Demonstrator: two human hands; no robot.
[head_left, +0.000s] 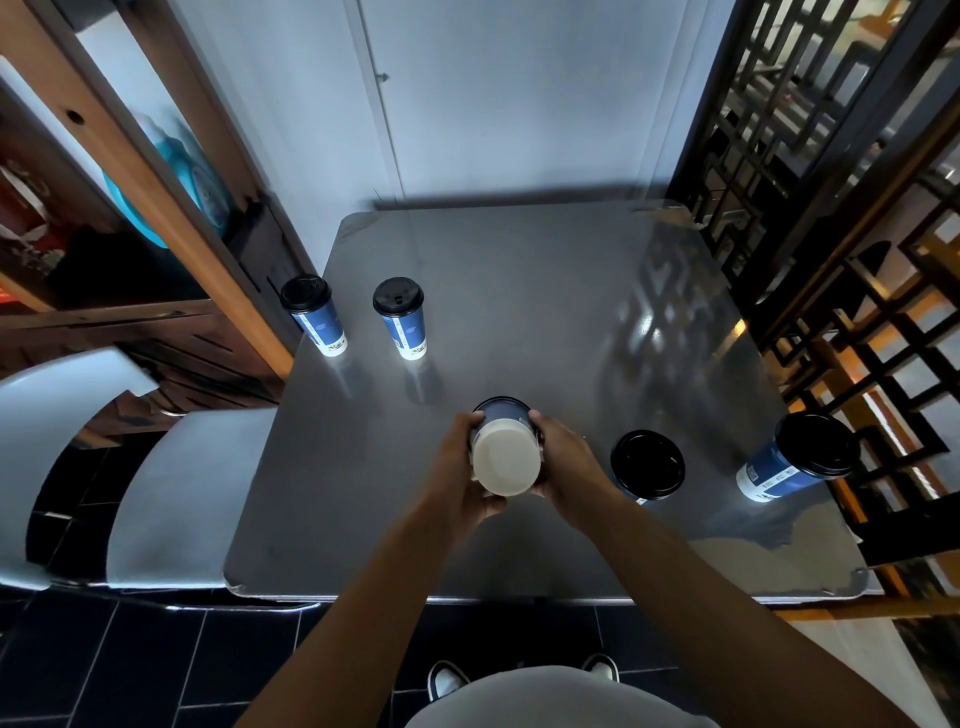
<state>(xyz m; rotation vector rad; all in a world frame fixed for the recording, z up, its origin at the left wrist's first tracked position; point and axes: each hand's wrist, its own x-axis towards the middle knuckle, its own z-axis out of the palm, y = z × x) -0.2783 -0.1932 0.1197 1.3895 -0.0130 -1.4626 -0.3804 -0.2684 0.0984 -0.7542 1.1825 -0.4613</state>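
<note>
Spillage is the risk: the blue paper cup, just below frame centre above the table, is gripped from both sides by the left hand and right hand, pale base turned up toward the camera, so a loose lid could let any contents out, or a slack grip drop it onto the lidded cup at its right. The glossy grey table carries three more lidded cups; lattice screen at right, wooden shelving upper left, pale chair lower left.
</note>
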